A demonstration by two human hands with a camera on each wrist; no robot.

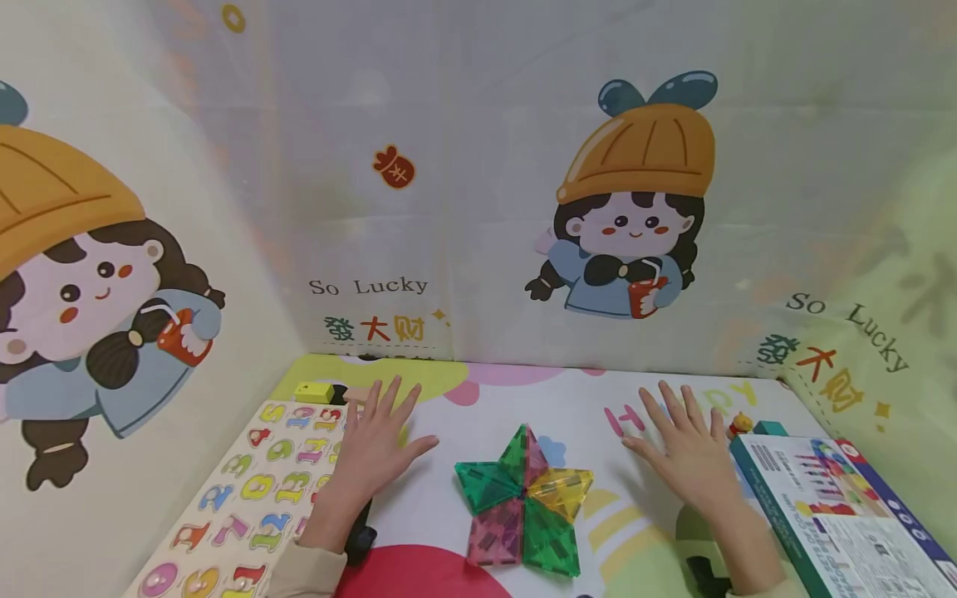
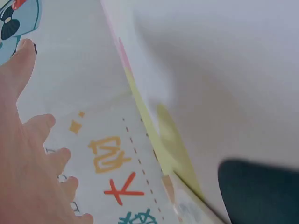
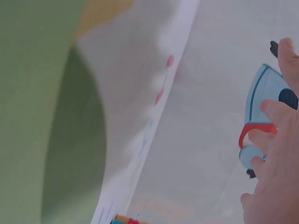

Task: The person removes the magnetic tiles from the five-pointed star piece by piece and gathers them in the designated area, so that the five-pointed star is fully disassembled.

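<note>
Our left hand (image 1: 374,440) and right hand (image 1: 691,465) stretch forward, fingers straight and spread, both holding nothing. Only the head view gives us the star (image 1: 519,507), flat on the patterned cloth (image 1: 449,423) between them: glossy, translucent tiles (image 1: 553,540) in green, pink and yellow. Our wrist views catch the fingers side-on against a smooth printed backdrop (image 2: 84,84). We see a flat, rectangular box (image 1: 860,515) near the right hand.

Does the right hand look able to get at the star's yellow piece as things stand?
Most likely yes: the right hand is spread and holds nothing, and in the head view only printed tablecloth shows between it and the yellow piece.
</note>
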